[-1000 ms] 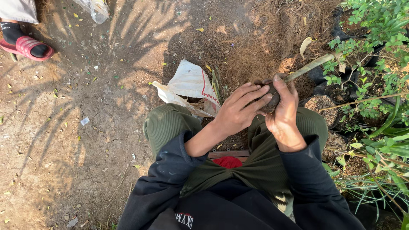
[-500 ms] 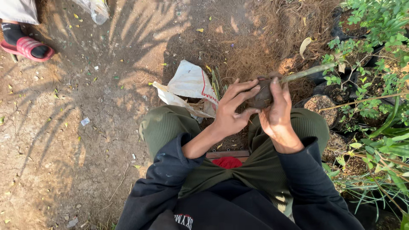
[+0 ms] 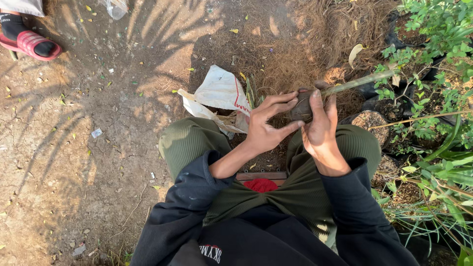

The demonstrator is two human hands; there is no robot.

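Seen from above: a seated person in olive trousers (image 3: 197, 140) and a dark sweatshirt, both hands raised over the knees. In the middle, a dark round root ball (image 3: 300, 109), held between the 2 hands, with a pale green stem (image 3: 359, 83) running out of it toward the upper right. Left hand (image 3: 266, 129) with fingers spread and pressed against the left side of the ball, thumb below it. Right hand (image 3: 320, 129) wrapped over the right side and top of the ball, fingers curled close on it. Just beside the left hand, on the ground, a crumpled white bag (image 3: 219, 93) with red print. Behind the hands, a heap of brown dry fibre (image 3: 305, 44). On the right, green leafy plants (image 3: 433, 34) in black bags, near the right knee. Far at the upper left, well apart, another person's foot in a dark sock and pink sandal (image 3: 34, 45) on bare earth (image 3: 74, 148).
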